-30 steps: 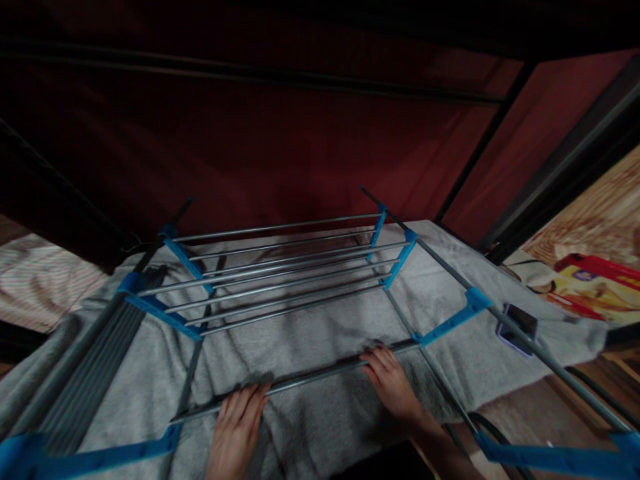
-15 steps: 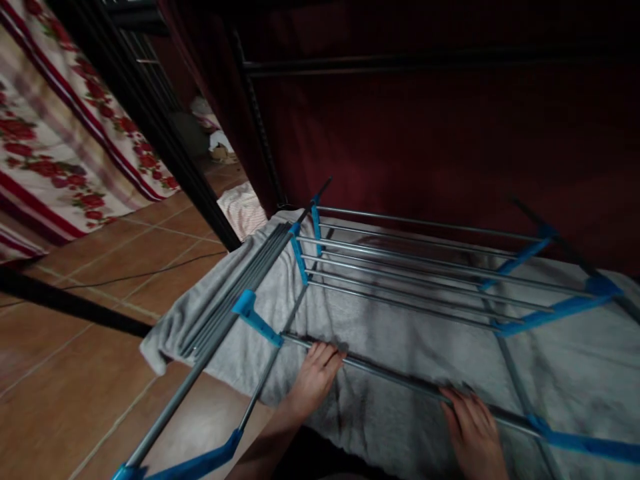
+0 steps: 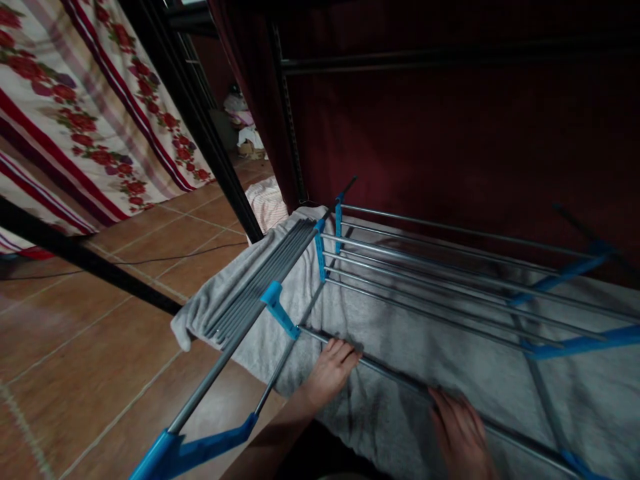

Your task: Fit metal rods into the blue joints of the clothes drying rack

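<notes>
A metal rack frame with blue plastic joints lies on a grey blanket (image 3: 395, 420). My left hand (image 3: 334, 365) is closed round the near metal tube (image 3: 390, 371), close to a blue joint (image 3: 280, 311). Further right, my right hand (image 3: 460, 427) has its fingers curled over the same tube. Beyond both hands, several thin parallel rods (image 3: 425, 283) run between blue end pieces. Loose metal rods (image 3: 260, 280) lie side by side on the blanket's left part, beside a long tube of the frame.
Black metal posts (image 3: 200, 127) and a dark bar (image 3: 85, 260) stand at the left. A floral curtain (image 3: 90, 120) hangs over the tiled floor (image 3: 100, 360), where a thin cable runs. A dark red cloth (image 3: 440, 147) covers the back.
The view has shifted left, so the rack and blanket appear further right. My right hand is slightly closer to my left hand along the tube.
</notes>
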Available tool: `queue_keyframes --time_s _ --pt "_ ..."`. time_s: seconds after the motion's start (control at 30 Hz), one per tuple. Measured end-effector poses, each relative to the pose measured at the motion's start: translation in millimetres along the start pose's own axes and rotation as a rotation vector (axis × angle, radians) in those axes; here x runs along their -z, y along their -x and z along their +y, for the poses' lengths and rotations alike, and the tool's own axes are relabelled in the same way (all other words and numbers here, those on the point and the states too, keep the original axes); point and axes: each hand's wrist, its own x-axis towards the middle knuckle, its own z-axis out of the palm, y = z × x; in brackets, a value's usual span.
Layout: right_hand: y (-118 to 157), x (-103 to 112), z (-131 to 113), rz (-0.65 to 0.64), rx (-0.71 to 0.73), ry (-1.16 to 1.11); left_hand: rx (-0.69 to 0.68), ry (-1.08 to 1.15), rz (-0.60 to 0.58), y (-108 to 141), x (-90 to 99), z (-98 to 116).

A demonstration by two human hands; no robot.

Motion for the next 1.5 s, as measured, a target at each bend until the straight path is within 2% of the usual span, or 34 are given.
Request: queue_keyframes --time_s 0.1,0.17,0.23,0.33,0.43,0.5,0.7,0.9,1.03,1.3,1.4,1.5 --pt "-19.0 -9.0 -19.8 -0.073 -0.072 -0.047 0.002 0.019 0.038 1.8 1.9 3.8" --pt "-26.1 -13.5 -23.4 -0.113 -0.127 -0.053 0.012 0.019 0.096 6.6 4.8 6.0" --pt "-28.9 -16.2 -21.0 -0.132 -0.149 -0.054 0.086 0.012 0.187 15.9 8.9 5.3" --pt "-28.2 -17.7 -15.1 -0.121 -0.141 -0.061 0.355 0.029 0.395 34.2 16.1 -5.1" --pt "-25.7 -18.0 -13.8 -0.131 -0.131 -0.077 0.653 0.039 0.642 47.7 22.8 -25.6" --pt "-24.4 -17.8 -15.1 -0.141 -0.134 -0.087 0.761 0.045 0.726 50.7 26.0 -39.9" --pt "-23.6 -15.7 -17.9 -0.141 -0.119 -0.07 0.796 0.179 0.573 44.7 24.8 -61.0" --pt "-28.1 -10.8 -18.2 -0.173 -0.101 -0.045 0.859 0.237 0.606 40.4 19.4 -69.8" --pt "-31.3 -9.6 -19.9 -0.165 -0.1 -0.04 0.839 0.351 0.63 37.4 21.0 -76.3" --pt "-28.4 -12.8 -15.4 -0.185 -0.082 -0.052 0.841 0.363 0.627 34.7 23.8 -77.6" --pt "-40.7 -12.2 -27.5 -0.208 -0.078 -0.05 0.838 0.36 0.627 33.9 23.0 -77.3" --pt "-71.9 -14.8 -58.2 -0.255 -0.099 -0.089 0.847 0.355 0.643 33.3 21.0 -77.6"
